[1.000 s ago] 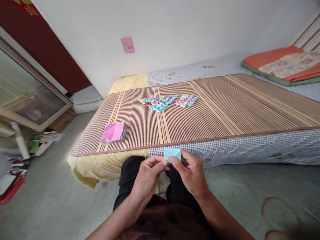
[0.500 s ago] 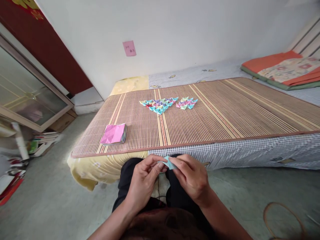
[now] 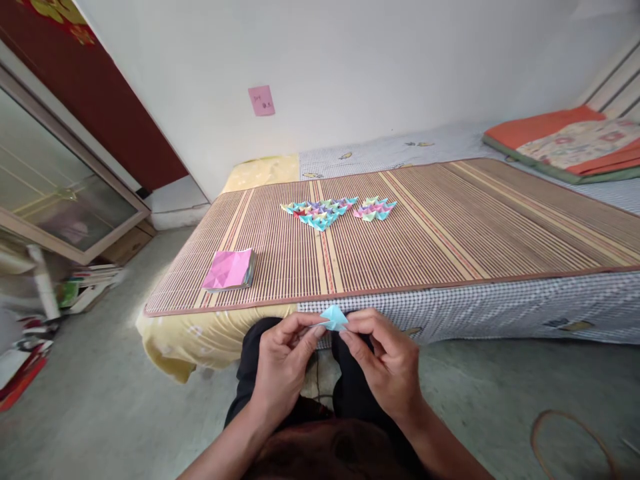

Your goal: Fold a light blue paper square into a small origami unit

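My left hand (image 3: pixel 281 363) and my right hand (image 3: pixel 387 363) pinch a small light-blue folded paper (image 3: pixel 333 318) between their fingertips, held over my lap just below the near edge of the bed. The paper now shows a pointed, triangular shape. On the striped bamboo mat (image 3: pixel 450 227) a stack of square paper with a pink top sheet (image 3: pixel 229 269) lies at the near left. Farther back lie two triangular groups of small folded paper pieces in mixed colours, the larger one (image 3: pixel 319 211) on the left and the smaller one (image 3: pixel 375 208) beside it.
The bed has a checked sheet (image 3: pixel 500 303) and a yellow cover (image 3: pixel 210 333) at its left end. Folded orange bedding (image 3: pixel 565 137) lies at the far right. A glass-fronted cabinet (image 3: pixel 50 193) and books on the floor (image 3: pixel 85 283) stand to the left. A pink note (image 3: pixel 261 101) sticks on the wall.
The blue paper went from a flat rectangular shape held upright to a smaller pointed fold between my fingertips. My hands dropped slightly and stayed together over my lap.
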{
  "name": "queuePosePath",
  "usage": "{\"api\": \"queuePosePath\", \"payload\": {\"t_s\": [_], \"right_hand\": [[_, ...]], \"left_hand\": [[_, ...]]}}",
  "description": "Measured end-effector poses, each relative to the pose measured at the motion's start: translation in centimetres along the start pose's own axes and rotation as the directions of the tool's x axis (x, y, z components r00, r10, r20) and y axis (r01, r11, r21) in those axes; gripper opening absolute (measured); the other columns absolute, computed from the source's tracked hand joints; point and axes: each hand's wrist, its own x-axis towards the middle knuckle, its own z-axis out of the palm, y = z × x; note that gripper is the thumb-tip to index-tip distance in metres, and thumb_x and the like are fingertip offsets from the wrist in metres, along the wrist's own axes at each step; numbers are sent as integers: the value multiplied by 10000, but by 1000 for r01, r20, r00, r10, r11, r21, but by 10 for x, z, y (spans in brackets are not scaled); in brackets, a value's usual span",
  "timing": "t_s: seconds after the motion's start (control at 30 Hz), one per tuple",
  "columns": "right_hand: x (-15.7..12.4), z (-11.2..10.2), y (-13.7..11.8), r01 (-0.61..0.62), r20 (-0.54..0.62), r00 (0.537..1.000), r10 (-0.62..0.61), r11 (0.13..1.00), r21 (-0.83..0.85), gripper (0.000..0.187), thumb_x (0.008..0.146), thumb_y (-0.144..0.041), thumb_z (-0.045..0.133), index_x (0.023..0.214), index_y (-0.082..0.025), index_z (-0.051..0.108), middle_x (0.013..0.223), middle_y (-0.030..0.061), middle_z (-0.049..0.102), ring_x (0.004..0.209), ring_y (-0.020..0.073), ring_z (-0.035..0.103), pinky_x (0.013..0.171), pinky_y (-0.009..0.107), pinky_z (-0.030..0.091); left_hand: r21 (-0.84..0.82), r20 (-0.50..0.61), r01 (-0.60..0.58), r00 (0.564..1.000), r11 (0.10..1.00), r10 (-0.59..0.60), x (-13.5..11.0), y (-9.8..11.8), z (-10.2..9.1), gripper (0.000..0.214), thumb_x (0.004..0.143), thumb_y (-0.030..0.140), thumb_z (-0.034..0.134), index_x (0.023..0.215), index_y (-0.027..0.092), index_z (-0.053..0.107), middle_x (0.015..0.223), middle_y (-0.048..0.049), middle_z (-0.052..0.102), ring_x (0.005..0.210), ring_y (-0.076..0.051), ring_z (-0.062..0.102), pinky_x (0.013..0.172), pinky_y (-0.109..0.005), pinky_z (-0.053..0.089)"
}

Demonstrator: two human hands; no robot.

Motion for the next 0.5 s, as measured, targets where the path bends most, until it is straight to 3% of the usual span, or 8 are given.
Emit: {"api": "queuePosePath", "payload": {"t_s": [0.2,0.5], "right_hand": [[-5,7,3,-200,22,979,200,948,248,93,976,-181,659,898,-224,634,899,4,678,788,141,674,707,254,556],[-9,17,4,-322,73,946,317,879,351,186,964,-261,682,797,-207,619,812,-6,643,697,125,606,635,236,508]], "left_hand": [[22,-35,-32,999,999,33,0,2,3,18,811,227,831,810,210,837,784,-21,806,749,-142,735,713,-190,589],[-5,-132,6,991,1000,-6,-2,-7,4,95,765,226,863,790,186,781,695,7,747,636,-99,661,610,-158,539]]}}
